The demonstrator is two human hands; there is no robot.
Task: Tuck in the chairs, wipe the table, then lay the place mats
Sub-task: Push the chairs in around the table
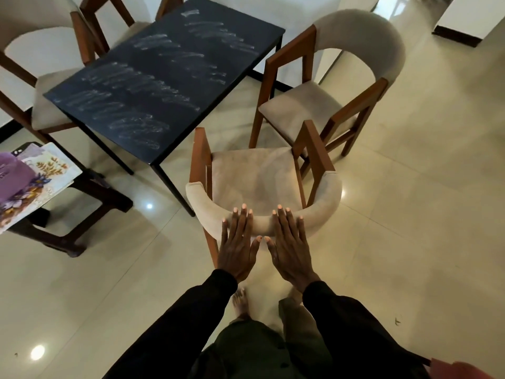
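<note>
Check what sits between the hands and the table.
Head view: only the near chair. The left hand and right hand lie flat on its padded backrest; its seat fills the stretch toward the table's near corner.

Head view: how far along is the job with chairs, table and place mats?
Nothing looks finished. In hand: left hand and right hand press flat on the backrest of the near chair, which is not under the table. To do: the right chair is also pulled out, white smears mark the table, and the place mats lie on the side stool.
</note>
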